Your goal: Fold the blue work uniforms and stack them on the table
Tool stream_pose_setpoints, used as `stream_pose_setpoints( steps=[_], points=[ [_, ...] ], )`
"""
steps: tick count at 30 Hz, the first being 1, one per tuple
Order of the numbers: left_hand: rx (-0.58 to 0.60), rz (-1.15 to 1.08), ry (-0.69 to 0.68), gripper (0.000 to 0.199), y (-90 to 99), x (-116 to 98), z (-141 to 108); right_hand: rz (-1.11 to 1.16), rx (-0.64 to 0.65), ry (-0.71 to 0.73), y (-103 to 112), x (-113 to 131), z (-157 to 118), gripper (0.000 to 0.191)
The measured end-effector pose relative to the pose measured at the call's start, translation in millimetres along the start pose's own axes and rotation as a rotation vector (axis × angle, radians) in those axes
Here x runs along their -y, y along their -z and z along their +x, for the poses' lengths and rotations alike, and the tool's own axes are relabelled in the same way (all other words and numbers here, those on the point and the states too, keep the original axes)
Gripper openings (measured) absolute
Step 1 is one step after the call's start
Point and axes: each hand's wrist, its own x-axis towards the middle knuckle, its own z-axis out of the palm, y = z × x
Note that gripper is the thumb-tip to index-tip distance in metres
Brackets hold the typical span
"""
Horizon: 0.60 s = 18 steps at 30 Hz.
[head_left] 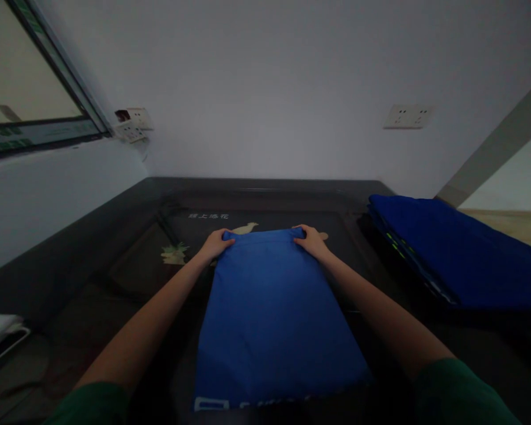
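Note:
A blue cloth piece (274, 313), perhaps a folded garment or bag, is spread in front of me with white print along its near edge. My left hand (216, 243) pinches its far left corner between thumb and fingers. At the far right corner, my right hand (312, 240) grips the fabric the same way. The cloth looks flat and fairly smooth, with a seam line just below the far edge. How much of it touches the surface beneath, I cannot tell.
Under the cloth is a dark glossy table (133, 271) with printed decoration. A stack of folded dark blue cloth (460, 251) lies at the right. A white object (2, 333) sits at the left edge. The wall behind has power sockets (408, 116).

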Motion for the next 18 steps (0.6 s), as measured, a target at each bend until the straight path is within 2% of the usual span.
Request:
stream_pose_setpoints(
  steps=[3, 8, 11, 15, 18],
  points=[
    [-0.033, 0.087, -0.058, 0.025, -1.3, -5.2, -2.5, -0.072, -0.036, 0.036, -2.9, -1.2, 3.2, 0.028],
    [-0.195, 0.159, -0.177, 0.027, -5.4, -14.2, -7.0, -0.179, -0.123, 0.003, -6.3, -1.1, 6.4, 0.018],
    [-0.196, 0.246, -0.221, 0.028, -9.6, -12.4, -6.9, -0.218, -0.136, -0.012, -10.3, -0.9, 4.2, 0.019],
    [-0.153, 0.431, -0.240, 0.039, -13.6, -12.6, -11.5, -0.312, -0.121, 0.025, -12.1, 5.2, -1.6, 0.030],
    [-0.229, 0.560, -0.318, 0.046, -16.7, -26.8, -22.4, -0.428, -0.187, 0.134, -10.3, 20.6, -9.1, 0.045]
  ],
)
